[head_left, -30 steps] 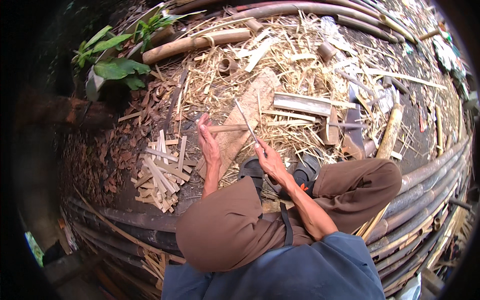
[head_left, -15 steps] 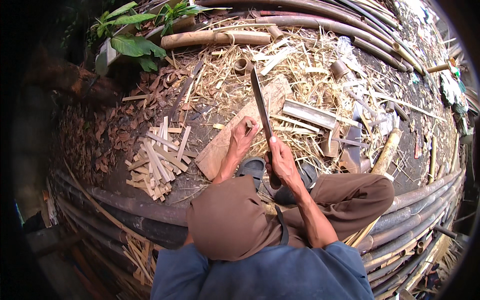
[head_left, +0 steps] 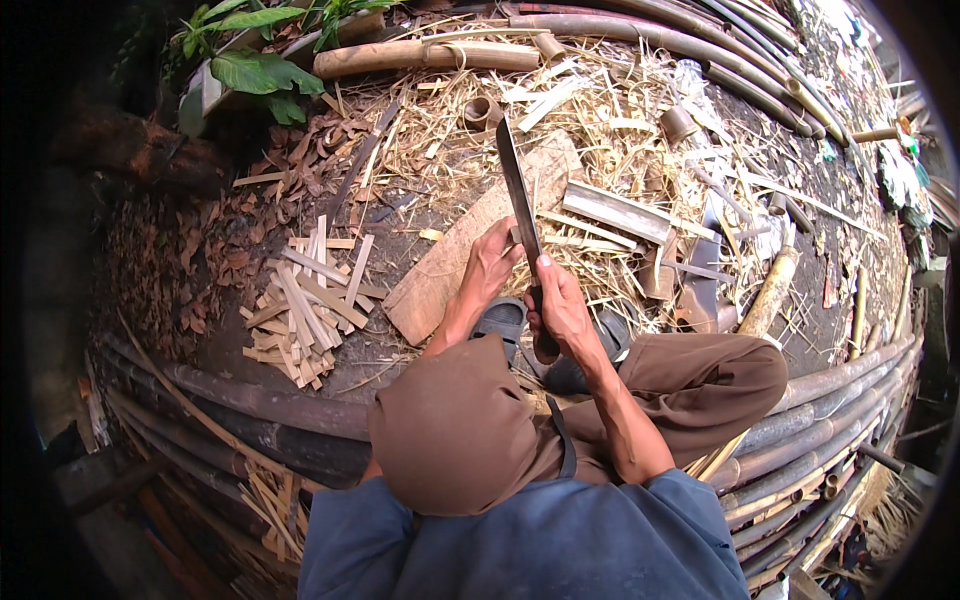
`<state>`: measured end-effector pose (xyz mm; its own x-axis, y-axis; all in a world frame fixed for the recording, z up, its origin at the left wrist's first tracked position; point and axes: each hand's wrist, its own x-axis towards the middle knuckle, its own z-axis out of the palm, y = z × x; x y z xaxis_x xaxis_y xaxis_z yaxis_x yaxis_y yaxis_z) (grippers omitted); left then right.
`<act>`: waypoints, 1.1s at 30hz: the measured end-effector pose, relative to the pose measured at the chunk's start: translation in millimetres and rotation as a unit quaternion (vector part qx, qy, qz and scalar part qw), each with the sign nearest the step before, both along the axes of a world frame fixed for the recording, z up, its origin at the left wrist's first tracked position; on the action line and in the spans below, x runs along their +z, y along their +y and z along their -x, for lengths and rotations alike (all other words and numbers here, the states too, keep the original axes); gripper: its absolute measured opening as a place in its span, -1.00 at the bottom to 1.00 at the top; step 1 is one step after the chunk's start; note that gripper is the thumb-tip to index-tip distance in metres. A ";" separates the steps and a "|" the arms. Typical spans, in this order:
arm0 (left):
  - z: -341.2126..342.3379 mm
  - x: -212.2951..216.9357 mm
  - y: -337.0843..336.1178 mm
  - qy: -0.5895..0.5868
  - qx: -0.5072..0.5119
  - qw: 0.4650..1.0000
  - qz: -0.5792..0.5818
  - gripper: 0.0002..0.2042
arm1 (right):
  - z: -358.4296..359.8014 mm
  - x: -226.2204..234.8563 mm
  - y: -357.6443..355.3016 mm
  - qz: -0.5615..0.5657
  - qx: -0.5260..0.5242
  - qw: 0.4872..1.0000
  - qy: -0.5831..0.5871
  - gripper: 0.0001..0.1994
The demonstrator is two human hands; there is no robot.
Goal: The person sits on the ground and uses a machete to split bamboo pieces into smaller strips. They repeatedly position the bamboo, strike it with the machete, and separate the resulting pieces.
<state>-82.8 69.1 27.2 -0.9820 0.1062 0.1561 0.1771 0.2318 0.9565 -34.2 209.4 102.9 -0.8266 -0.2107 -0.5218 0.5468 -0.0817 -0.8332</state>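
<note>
My right hand (head_left: 563, 312) is wrapped round the handle of a machete (head_left: 514, 175). Its long dark blade points away from me, tip over the far end of a wooden plank (head_left: 425, 285). Beside the blade, on its left, my left hand (head_left: 488, 264) is closed on a small bamboo piece (head_left: 516, 235), mostly hidden by the fingers. The piece is right up by the blade; whether they touch I cannot tell. On the ground to the left lies a loose pile of split bamboo strips (head_left: 308, 318).
A halved bamboo length (head_left: 618, 212) and short bamboo tubes (head_left: 678, 124) lie among shavings beyond the plank. Bamboo poles (head_left: 260, 400) run along both sides of me. More poles (head_left: 650, 30) lie at the back, near a leafy plant (head_left: 262, 72). My sandalled foot (head_left: 502, 322) is beside the plank.
My left hand has come up and closer to the machete, bringing the bamboo piece beside the blade. The machete has shifted slightly up and left within my right hand's grip.
</note>
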 end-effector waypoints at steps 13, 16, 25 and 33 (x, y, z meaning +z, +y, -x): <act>-1.7 2.0 -4.4 -0.003 -0.028 1.000 0.010 -0.64 | -1.1 3.6 -0.7 -0.005 0.015 1.000 0.006 -0.61; -3.2 4.6 -2.8 0.005 -0.021 1.000 -0.013 -0.65 | -1.1 7.5 -1.7 -0.008 0.014 1.000 0.004 -0.62; -1.8 8.9 -3.4 -0.016 -0.019 1.000 0.003 -0.75 | -2.3 0.0 -3.7 -0.037 0.025 0.997 0.058 -0.52; 1.1 -3.7 -8.3 0.026 -0.006 0.999 -0.018 -0.83 | -0.9 10.4 -8.1 -0.202 0.047 0.962 0.180 -0.58</act>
